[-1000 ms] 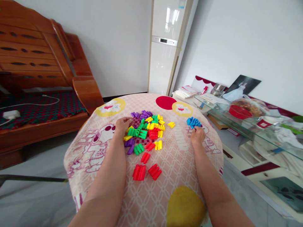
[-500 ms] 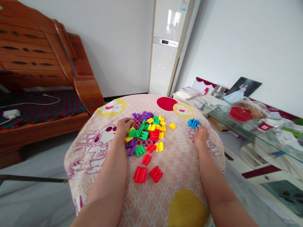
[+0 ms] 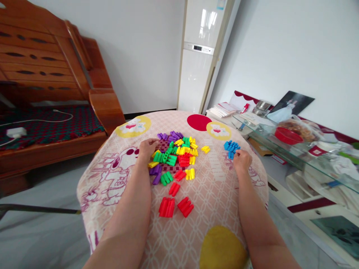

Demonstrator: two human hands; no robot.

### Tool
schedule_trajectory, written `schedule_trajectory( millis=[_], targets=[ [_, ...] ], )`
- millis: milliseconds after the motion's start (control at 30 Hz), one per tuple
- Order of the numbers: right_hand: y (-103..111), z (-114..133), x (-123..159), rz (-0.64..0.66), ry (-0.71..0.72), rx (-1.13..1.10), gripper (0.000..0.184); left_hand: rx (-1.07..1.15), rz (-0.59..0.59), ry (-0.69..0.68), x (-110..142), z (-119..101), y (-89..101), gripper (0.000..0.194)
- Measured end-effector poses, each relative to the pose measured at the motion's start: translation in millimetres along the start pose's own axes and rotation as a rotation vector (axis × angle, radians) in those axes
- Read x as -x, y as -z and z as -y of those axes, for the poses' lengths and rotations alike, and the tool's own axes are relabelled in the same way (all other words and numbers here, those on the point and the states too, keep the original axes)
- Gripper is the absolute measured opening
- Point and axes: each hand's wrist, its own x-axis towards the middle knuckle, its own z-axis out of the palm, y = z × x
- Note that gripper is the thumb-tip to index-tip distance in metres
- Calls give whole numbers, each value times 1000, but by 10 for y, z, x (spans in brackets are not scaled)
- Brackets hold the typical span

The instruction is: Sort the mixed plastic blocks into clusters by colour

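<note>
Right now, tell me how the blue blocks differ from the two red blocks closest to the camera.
The blue blocks sit bunched in one cluster; the two red blocks lie with a gap between them. The right hand is at the edge of the blue blocks, while no hand touches the two red blocks. Both lie on the patterned tablecloth.

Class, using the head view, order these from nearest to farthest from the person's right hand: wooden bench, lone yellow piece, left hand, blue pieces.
1. Blue pieces: at the right hand's fingertips.
2. Lone yellow piece: left of the blue pieces.
3. Left hand: at the mixed pile's left edge.
4. Wooden bench: beyond the table, far left.
</note>
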Motion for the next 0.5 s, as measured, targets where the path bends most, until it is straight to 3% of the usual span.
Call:
schedule_trajectory(
  millis=[200,500],
  targets=[
    [15,-12,62,194,63,178,13,-14,-17,3,38,-48,-24,15],
    [42,16,23,67,33,109,23,-56,-40,13,79,-101,-35,12]
  ],
)
